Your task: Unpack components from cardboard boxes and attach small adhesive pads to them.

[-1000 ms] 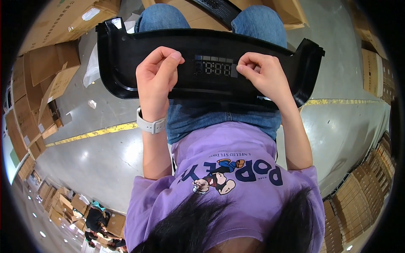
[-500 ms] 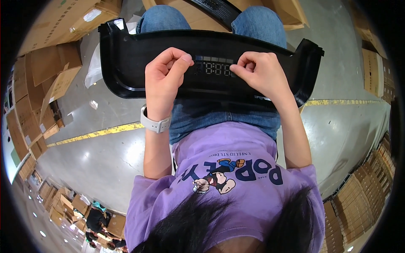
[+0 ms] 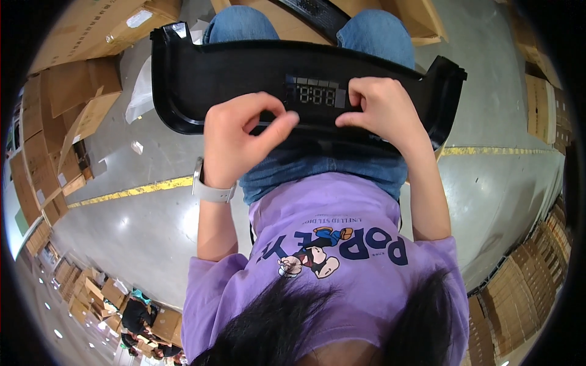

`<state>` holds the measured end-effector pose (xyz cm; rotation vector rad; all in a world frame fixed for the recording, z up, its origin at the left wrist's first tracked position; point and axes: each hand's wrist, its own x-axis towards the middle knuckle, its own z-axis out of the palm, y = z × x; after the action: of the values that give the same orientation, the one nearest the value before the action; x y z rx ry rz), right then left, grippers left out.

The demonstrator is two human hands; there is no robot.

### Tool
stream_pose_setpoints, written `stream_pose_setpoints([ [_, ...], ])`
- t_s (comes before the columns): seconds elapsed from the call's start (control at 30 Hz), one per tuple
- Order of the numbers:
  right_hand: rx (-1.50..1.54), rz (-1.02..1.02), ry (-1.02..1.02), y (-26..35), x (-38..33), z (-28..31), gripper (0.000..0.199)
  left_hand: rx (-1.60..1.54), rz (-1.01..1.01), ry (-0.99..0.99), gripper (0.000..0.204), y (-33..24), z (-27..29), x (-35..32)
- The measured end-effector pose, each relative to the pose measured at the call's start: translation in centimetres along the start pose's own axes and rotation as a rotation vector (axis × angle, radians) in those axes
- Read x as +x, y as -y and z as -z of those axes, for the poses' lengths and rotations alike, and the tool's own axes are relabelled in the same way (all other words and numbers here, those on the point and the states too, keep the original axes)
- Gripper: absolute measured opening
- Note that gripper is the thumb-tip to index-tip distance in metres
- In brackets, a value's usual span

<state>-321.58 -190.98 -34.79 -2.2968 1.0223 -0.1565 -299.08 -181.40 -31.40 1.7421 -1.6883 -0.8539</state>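
Lying across the lap, upon blue jeans (image 3: 241, 25), a long black panel (image 3: 238, 70) with raised, rounded ends. Set just right of its middle, a small display window (image 3: 315, 93): pale segmented digit shapes in a row, little rectangles lined up above, a greyish patch (image 3: 340, 99) at the right end.

Left hand (image 3: 235, 137) over the panel's near edge, lower than the window and to its left, with index finger and thumb bent into a loose loop, tips close together (anything thin pinched there, impossible to make out). Right hand (image 3: 383, 107) just right of the window, thumb and index finger parted by a moderate gap, dark panel showing between, no object visible in the grip. Index fingertip right beside the greyish patch, contact unclear.

Around the left wrist, a watch with a pale strap (image 3: 215, 193). Nearer the camera, a purple T-shirt (image 3: 360, 198) with a printed figure. Beyond the knees, an uncovered brown carton (image 3: 424, 18) and a second black part (image 3: 312, 18), slanting. To the left, translucent film (image 3: 140, 97) on grey floor (image 3: 152, 232), beside brown boxes (image 3: 91, 79); farther off at lower left, people in dark clothing (image 3: 137, 314) (small and warped near the rim).
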Motion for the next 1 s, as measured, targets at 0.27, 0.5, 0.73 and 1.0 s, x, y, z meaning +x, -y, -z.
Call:
stream_pose_setpoints([
  [0.27,-0.097,0.17,0.108,2.0,-5.9,1.9,0.032,0.592,-0.467,0.143,0.007,4.6,2.4,-2.7],
  [0.5,-0.231,0.141,-0.348,3.3,-8.7,6.7,0.041,0.199,-0.622,0.183,0.025,-1.4,7.0,-1.8],
  [0.73,-0.327,0.119,-1.027,4.4,-3.0,10.9,0.041,0.356,-0.466,-0.246,0.019,-3.0,20.6,1.5],
  [1.0,-0.306,0.048,-0.709,-3.9,1.9,-0.5,0.022,1.029,-0.417,-0.789,0.02,0.2,40.6,17.4],
])
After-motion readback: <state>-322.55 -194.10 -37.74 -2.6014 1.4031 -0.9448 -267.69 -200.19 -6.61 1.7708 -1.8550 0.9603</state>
